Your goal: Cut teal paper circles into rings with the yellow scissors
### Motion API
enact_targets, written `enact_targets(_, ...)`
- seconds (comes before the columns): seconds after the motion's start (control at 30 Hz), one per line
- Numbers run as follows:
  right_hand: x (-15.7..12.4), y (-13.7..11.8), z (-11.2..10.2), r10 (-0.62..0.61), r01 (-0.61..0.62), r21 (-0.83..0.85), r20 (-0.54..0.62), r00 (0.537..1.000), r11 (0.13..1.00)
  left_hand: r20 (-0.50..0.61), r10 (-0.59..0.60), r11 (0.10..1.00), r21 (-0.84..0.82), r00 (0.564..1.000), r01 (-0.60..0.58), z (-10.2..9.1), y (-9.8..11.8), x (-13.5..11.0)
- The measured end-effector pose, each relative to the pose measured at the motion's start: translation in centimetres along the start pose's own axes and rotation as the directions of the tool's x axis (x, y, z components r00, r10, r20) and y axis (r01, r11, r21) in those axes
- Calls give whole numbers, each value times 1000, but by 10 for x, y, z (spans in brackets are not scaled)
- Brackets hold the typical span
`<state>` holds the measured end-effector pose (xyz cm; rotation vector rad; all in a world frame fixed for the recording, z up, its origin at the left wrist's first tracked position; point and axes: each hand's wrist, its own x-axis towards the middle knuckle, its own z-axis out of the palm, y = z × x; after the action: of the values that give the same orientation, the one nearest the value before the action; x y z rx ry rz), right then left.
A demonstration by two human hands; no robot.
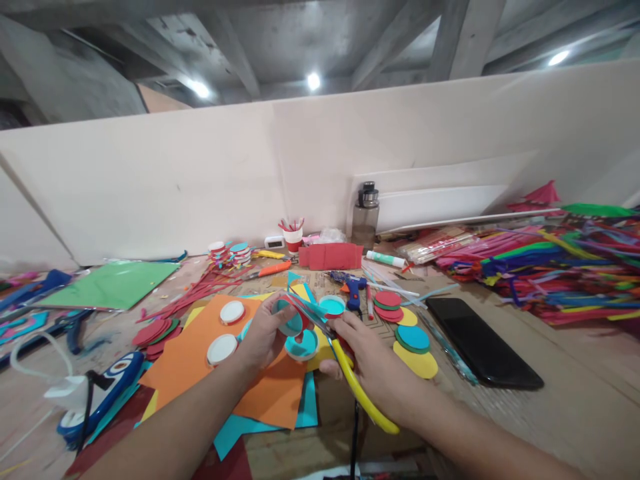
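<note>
My left hand point(266, 328) is closed around a round blue disc point(289, 320) with a reddish rim, held up above the paper sheets. My right hand point(364, 348) grips yellow-handled scissors point(350, 375), whose blades point toward that disc. A strip of blue paper point(316, 308) lies along the blades; whether they are cutting it I cannot tell. Just below and beyond my hands sit round white-edged pieces with blue tops, one a blue-topped lid point(303, 345). To the left, white lids point(223, 349) rest on orange paper point(195, 363).
Red, yellow and blue paper discs point(413, 339) lie beside a black phone point(480, 341). Farther back are a blue glue gun point(355, 292), red folded paper point(331, 256) and a bottle point(365, 220). Colourful pipe cleaners point(555, 267) pile up at right; a power strip point(103, 397) lies at left.
</note>
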<state>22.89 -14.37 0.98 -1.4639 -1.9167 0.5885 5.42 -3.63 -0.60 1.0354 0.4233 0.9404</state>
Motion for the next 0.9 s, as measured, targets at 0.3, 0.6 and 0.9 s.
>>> enact_targets(0.3, -3, 2, 0, -7, 7, 11, -7, 1000, 1000, 14, 9, 1000, 13, 1000, -10, 3, 3, 1)
enact_targets(0.6, -2, 1, -1, 18, -18, 34, 7, 1000, 999, -1, -1, 1000, 5, 1000, 1, 1, 3, 1)
enact_targets(0.9, -3, 3, -1, -4, 4, 47, 1, 1000, 999, 1, -21, 1000, -22, 1000, 21, 1, 2, 2)
